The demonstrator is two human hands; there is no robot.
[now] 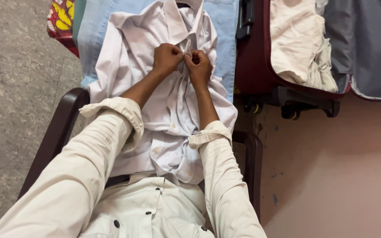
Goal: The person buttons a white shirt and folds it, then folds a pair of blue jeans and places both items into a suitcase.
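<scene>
A white collared shirt (128, 66) lies spread face up over my lap and a light blue cloth (223, 26). My left hand (166, 58) and my right hand (198, 66) meet side by side just below the collar. Both pinch the shirt's front placket between fingers and thumbs. The fingertips and whatever button lies there are hidden by the knuckles. My cream sleeves are rolled back at the forearms. The lower part of the shirt is bunched and wrinkled between my arms.
I sit in a dark wooden chair; its arm (56, 132) shows left and another arm (253, 163) right. An open maroon suitcase (261, 66) with cream clothes (294, 39) stands at right. A red and yellow patterned cloth (60, 17) lies top left. Grey stone floor at left.
</scene>
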